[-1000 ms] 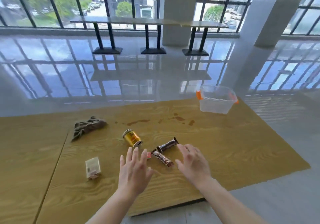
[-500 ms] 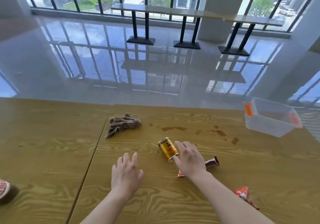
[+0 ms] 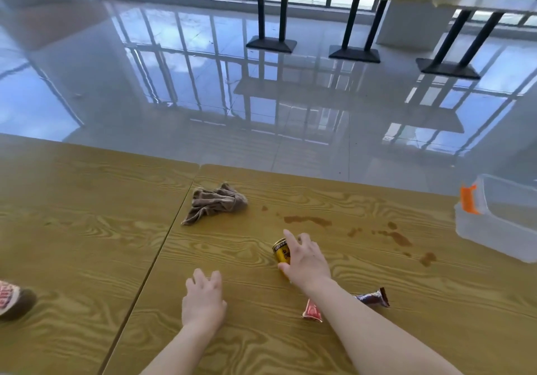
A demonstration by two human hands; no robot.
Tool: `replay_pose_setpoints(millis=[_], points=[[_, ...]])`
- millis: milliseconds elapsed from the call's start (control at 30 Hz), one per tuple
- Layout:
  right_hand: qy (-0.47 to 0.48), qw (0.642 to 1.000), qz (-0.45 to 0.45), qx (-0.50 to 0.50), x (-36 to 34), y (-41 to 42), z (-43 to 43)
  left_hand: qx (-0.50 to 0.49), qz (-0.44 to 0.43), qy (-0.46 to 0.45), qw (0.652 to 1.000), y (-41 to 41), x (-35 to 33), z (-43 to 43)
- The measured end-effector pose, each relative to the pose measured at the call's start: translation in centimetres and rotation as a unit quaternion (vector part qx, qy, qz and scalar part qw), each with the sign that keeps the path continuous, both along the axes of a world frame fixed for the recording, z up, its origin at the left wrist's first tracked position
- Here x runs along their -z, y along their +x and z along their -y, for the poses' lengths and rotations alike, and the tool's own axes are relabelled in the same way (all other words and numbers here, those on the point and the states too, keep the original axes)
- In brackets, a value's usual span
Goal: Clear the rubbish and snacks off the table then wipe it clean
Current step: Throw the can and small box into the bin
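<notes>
At the far left edge of the wooden table [image 3: 87, 244] sits a partly cropped item [image 3: 13, 299] with a brown body and a red-and-white printed top; what it is cannot be told. Further right, just past the seam where two tabletops meet, a crumpled brown cloth [image 3: 215, 202] lies near the far edge. Below it, toward the near side, the left hand [image 3: 203, 302] rests palm down on the wood, fingers loosely spread and holding nothing. To its right a small yellow can [image 3: 282, 252] lies on its side, and the right hand [image 3: 308, 261] is over it, index finger reaching past the can's far end and thumb at its near end; the fingers are curved around the can but whether they already grip it cannot be told. Brown spill stains [image 3: 308, 220] spread across the wood beyond the can and trail off toward the right. Under the right forearm lie two snack wrappers: a red one [image 3: 312, 310] showing on the left of the arm and a dark purple-brown one [image 3: 373, 299] on the right. At the right edge stands a clear plastic container [image 3: 499, 229] with an orange clip [image 3: 469, 199] on its near left end.
</notes>
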State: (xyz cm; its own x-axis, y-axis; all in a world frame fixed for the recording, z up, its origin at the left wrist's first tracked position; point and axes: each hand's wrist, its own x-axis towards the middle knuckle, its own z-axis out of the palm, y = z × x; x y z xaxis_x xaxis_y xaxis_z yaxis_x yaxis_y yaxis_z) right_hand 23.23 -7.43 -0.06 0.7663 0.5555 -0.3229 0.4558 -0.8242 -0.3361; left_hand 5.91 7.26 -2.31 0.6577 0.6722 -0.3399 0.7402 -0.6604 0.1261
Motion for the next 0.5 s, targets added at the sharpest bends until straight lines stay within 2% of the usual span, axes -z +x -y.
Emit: replay_pose_setpoints(millis=[267, 500], points=[[0.019, 1.000, 0.000, -0.001, 0.2, 0.3, 0.1, -0.013, 0.059, 0.007, 0.998, 0.8, 0.3, 0.0], [0.052, 0.998, 0.030, 0.035, -1.6, -0.4, 2.5, 0.047, 0.106, 0.024, 0.993, 3.2, -1.7, 1.2]])
